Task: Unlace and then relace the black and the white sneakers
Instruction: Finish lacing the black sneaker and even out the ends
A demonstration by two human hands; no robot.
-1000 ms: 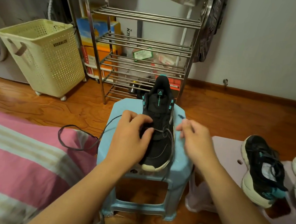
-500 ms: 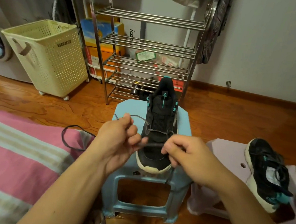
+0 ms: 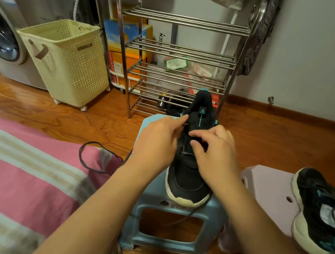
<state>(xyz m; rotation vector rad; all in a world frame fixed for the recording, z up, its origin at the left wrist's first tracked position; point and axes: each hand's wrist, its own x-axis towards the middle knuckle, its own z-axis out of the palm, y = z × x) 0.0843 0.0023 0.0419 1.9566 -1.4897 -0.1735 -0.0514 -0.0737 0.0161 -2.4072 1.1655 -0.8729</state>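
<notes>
Fingers (image 3: 197,135) of both hands curl over the black sneaker (image 3: 189,170) on the blue stool (image 3: 173,216), seemingly pinching its lace (image 3: 184,153) mid-eyelets; the exact hold is unclear. Relacing looks underway; next, thread the following eyelet and pull snug.

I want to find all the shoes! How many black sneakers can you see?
2. One black sneaker sits on the blue stool under both hands. The other black sneaker lies on the pale stool at the right. More may be hidden past the picture's edge.
</notes>
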